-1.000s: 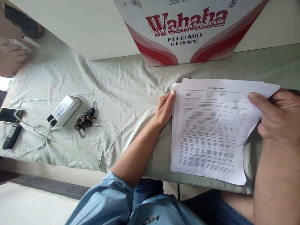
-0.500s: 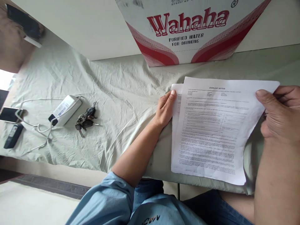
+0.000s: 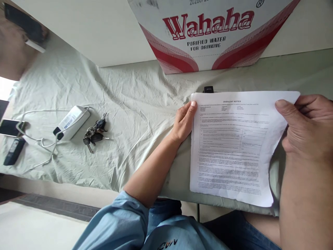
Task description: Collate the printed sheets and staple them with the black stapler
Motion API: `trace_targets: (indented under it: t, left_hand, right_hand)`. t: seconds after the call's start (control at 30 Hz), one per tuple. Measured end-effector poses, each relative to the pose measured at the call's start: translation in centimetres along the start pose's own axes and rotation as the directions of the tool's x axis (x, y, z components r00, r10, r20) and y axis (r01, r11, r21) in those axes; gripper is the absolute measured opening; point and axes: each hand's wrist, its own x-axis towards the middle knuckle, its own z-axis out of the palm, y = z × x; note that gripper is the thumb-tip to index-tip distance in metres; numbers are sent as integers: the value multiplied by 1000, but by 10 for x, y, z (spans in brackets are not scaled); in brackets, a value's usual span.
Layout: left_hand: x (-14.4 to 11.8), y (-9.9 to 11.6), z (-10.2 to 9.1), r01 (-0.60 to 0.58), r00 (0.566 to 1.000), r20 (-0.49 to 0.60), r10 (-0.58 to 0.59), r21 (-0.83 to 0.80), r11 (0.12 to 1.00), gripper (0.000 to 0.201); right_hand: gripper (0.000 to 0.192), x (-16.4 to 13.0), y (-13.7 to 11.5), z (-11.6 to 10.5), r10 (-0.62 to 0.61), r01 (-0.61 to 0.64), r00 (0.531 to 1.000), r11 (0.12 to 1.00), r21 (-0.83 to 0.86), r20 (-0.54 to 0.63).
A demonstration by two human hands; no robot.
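Printed sheets of paper (image 3: 231, 146), the top one headed "OVERLEAF NOTES", are held between my two hands over the near edge of the cloth-covered surface. My left hand (image 3: 184, 121) pinches their upper left edge, thumb on top and fingers underneath out of sight. At the upper right corner, my right hand (image 3: 307, 125) grips the paper between thumb and fingers. The sheets lie nearly flush, and how many there are I cannot tell. A small black object (image 3: 208, 89) peeks out just behind the top edge of the paper; most of it is hidden.
A Wahaha water carton (image 3: 208, 57) stands at the back against the wall. On the wrinkled green cloth (image 3: 135, 104) to the left lie a bunch of keys (image 3: 95, 133), a white box-shaped device (image 3: 73, 121) with a cable, a phone (image 3: 11, 127) and a black object (image 3: 14, 151).
My right hand has moved left and slightly down with the top sheet, which now lines up with the sheet beneath. The small black object behind the paper has come into view.
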Motion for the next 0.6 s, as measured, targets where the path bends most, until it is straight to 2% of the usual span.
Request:
trace_targets:
  t: [0.17, 0.47, 0.6]
  left_hand:
    - [-1, 0, 0, 11, 1000, -9, -11, 19, 1000, 71]
    - [-2, 0, 1, 43, 999, -22, -43, -8, 999, 71]
    - [-2, -1, 0, 26, 999, -26, -25, 32, 999, 72]
  right_hand:
    - [50, -3, 2, -1, 10, -9, 999, 1000, -21, 39]
    - [49, -5, 2, 2, 61, -58, 997, 997, -56, 40]
    - [49, -4, 8, -2, 80, -74, 994, 995, -73, 75]
